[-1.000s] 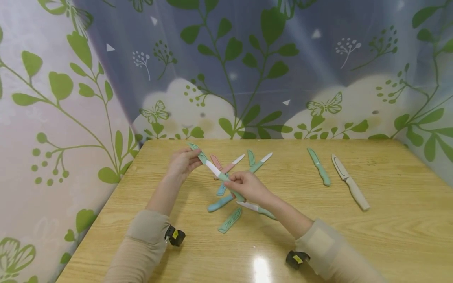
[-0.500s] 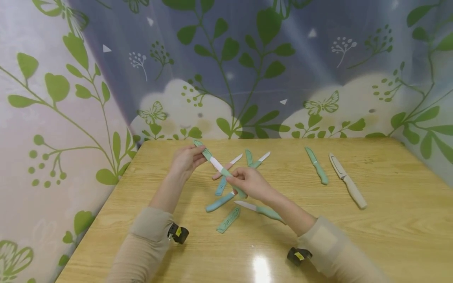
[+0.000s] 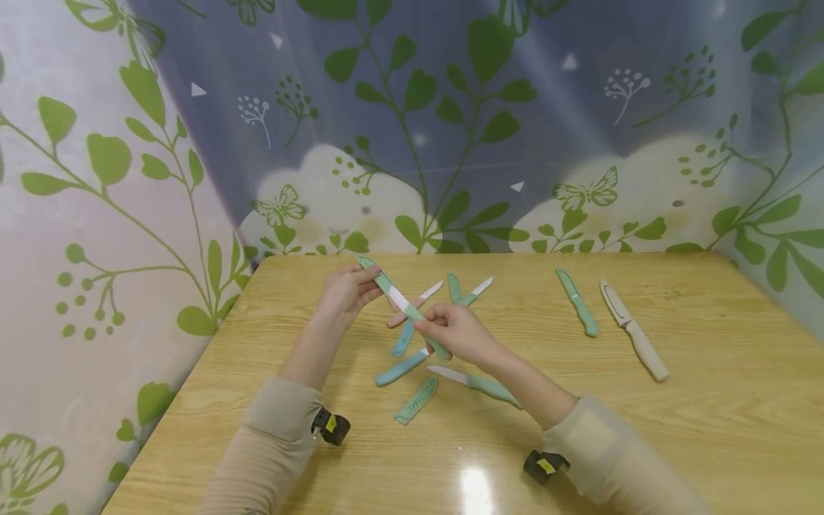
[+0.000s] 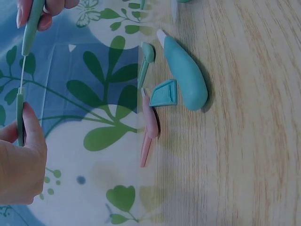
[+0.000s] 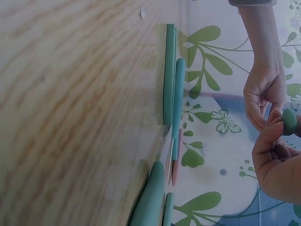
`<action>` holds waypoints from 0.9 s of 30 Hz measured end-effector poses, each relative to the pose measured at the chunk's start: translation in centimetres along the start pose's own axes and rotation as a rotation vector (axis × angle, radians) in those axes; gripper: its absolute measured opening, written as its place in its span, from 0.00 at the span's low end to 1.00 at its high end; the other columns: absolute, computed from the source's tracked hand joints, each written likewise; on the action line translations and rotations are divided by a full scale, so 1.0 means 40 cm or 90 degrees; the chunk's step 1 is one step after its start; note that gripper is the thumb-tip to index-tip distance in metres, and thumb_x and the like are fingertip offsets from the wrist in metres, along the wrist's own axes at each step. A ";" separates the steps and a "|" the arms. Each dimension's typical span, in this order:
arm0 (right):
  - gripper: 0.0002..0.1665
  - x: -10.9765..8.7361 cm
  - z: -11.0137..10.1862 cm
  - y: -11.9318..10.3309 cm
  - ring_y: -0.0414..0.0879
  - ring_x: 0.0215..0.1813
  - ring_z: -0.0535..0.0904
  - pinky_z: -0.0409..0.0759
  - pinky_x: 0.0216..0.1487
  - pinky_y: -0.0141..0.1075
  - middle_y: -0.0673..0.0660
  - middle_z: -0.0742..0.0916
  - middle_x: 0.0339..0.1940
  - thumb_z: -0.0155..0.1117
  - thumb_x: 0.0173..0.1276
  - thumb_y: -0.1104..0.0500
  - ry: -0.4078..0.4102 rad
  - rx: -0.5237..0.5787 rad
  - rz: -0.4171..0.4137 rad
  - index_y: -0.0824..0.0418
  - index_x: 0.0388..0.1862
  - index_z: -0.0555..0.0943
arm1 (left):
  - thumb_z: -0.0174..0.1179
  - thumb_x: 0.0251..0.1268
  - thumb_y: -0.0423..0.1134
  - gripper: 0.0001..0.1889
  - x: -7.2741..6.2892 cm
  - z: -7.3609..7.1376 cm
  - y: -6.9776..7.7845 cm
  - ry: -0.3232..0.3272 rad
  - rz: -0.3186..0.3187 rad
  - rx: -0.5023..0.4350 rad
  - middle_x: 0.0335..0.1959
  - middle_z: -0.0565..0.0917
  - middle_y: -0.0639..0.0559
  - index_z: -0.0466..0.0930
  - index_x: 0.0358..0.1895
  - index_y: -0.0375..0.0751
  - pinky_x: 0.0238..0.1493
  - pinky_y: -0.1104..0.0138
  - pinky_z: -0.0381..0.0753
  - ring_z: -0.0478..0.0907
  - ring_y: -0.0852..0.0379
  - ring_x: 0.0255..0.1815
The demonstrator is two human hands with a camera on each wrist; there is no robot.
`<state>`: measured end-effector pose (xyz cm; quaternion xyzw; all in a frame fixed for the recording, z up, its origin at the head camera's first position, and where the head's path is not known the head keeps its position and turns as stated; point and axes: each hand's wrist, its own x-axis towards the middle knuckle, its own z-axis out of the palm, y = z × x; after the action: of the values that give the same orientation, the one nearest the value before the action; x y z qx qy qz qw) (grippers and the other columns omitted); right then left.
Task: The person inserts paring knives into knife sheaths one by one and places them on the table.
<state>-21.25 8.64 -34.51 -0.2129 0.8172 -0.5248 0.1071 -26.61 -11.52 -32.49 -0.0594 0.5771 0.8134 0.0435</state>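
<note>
The right hand (image 5: 277,169) pinches a green handle (image 5: 289,122) just by the left hand (image 5: 265,89), clear of the worktop (image 5: 84,117).

The blade tip of the held knife (image 3: 398,298) is hidden inside the green sheath (image 3: 385,282) that the left hand (image 3: 346,293) pinches, and the right hand (image 3: 463,332) covers part of that knife's handle. In the head view these block most of the blade of the blue knife (image 3: 400,369), and the pink sheath (image 4: 146,151) is almost wholly obscured. Lettering on the blue sheath (image 3: 403,340) is too small to read. The near green knife (image 5: 148,197) is cut off by the right wrist view's edge; both sleeves (image 3: 260,443) leave the head view on the near side.
</note>
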 end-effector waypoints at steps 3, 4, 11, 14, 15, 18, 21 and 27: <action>0.13 0.001 0.000 -0.002 0.40 0.15 0.64 0.61 0.17 0.28 0.54 0.80 0.18 0.56 0.69 0.55 0.005 -0.002 0.007 0.65 0.34 0.76 | 0.53 0.64 0.27 0.03 0.000 0.005 -0.002 0.001 -0.001 0.001 0.34 0.76 0.45 0.71 0.38 0.31 0.45 0.67 0.80 0.79 0.56 0.32; 0.13 0.000 0.000 -0.002 0.40 0.15 0.63 0.61 0.17 0.28 0.54 0.80 0.18 0.56 0.69 0.55 0.006 -0.005 0.009 0.66 0.35 0.76 | 0.54 0.64 0.27 0.03 0.000 0.006 -0.003 0.001 -0.002 0.003 0.34 0.76 0.45 0.70 0.38 0.31 0.45 0.67 0.80 0.79 0.56 0.32; 0.13 0.000 0.001 -0.003 0.40 0.16 0.64 0.62 0.17 0.28 0.54 0.80 0.18 0.56 0.70 0.55 0.006 0.006 0.014 0.66 0.37 0.76 | 0.53 0.64 0.27 0.06 -0.005 0.012 -0.009 0.007 -0.004 0.018 0.35 0.76 0.44 0.70 0.42 0.29 0.45 0.67 0.80 0.79 0.56 0.33; 0.13 0.001 0.002 0.001 0.40 0.15 0.64 0.62 0.17 0.28 0.54 0.80 0.18 0.56 0.70 0.56 0.008 0.008 0.016 0.66 0.37 0.76 | 0.53 0.65 0.27 0.11 -0.005 0.014 -0.012 0.010 -0.004 0.020 0.35 0.77 0.44 0.69 0.48 0.26 0.45 0.67 0.80 0.79 0.56 0.33; 0.13 0.002 0.003 0.003 0.40 0.15 0.64 0.62 0.17 0.28 0.54 0.80 0.18 0.56 0.70 0.55 0.010 0.009 0.017 0.66 0.38 0.76 | 0.53 0.65 0.27 0.12 -0.005 0.014 -0.012 0.009 -0.004 0.022 0.35 0.77 0.44 0.69 0.49 0.25 0.45 0.67 0.80 0.79 0.56 0.33; 0.13 0.004 0.003 0.004 0.40 0.15 0.63 0.61 0.17 0.28 0.55 0.80 0.18 0.56 0.70 0.55 0.013 0.008 0.016 0.66 0.37 0.76 | 0.53 0.65 0.27 0.14 -0.006 0.016 -0.014 0.005 -0.003 0.026 0.35 0.77 0.44 0.68 0.51 0.23 0.45 0.67 0.80 0.79 0.56 0.33; 0.12 0.004 0.002 0.004 0.39 0.15 0.62 0.59 0.16 0.28 0.55 0.80 0.18 0.56 0.70 0.56 0.016 0.006 0.015 0.65 0.37 0.77 | 0.54 0.65 0.28 0.13 -0.007 0.018 -0.015 0.000 -0.002 0.027 0.34 0.77 0.44 0.69 0.50 0.24 0.45 0.67 0.79 0.79 0.56 0.33; 0.12 0.006 0.004 0.010 0.39 0.14 0.61 0.58 0.15 0.27 0.54 0.80 0.18 0.56 0.70 0.56 0.015 0.007 0.012 0.66 0.37 0.76 | 0.54 0.65 0.28 0.08 -0.007 0.020 -0.020 -0.003 0.000 0.031 0.33 0.76 0.45 0.71 0.44 0.27 0.45 0.67 0.80 0.79 0.56 0.33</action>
<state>-21.51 8.53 -34.93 -0.1983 0.8175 -0.5307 0.1037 -26.26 -10.51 -32.93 -0.0560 0.5969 0.7991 0.0462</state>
